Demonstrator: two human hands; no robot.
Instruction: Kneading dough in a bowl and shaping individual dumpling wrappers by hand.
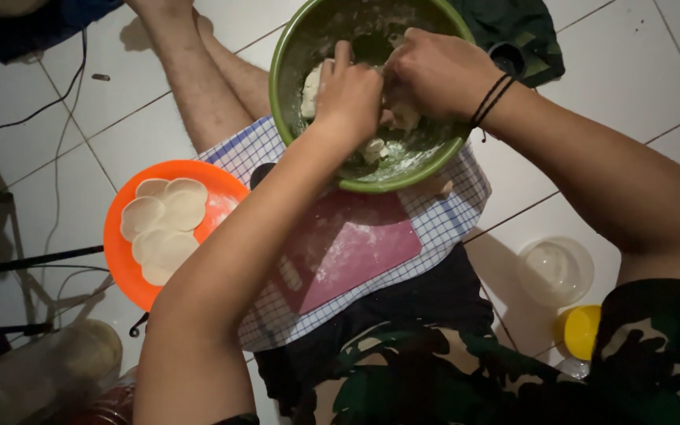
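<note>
Two hands in the green bowl (293, 118), upper centre of frame — left hand (348, 94) and right hand (434, 75) side by side, both closed on pale dough (312, 86). Dough lies beneath and slightly left, nearer the left hand. Orange plate (120, 260) of flat dough rounds (163, 228) at left; pink board (356, 244) below — floured.

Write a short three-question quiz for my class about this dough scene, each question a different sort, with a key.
1. True or false: both hands, the left hand and the right hand, are inside the green bowl.
2. Which colour is the plate holding the flat dough rounds? A blue, B orange, C white.
3. Fill in: under the bowl, on the checked cloth, lies a floured red ____.

Key: 1 true; 2 B; 3 board.
</note>
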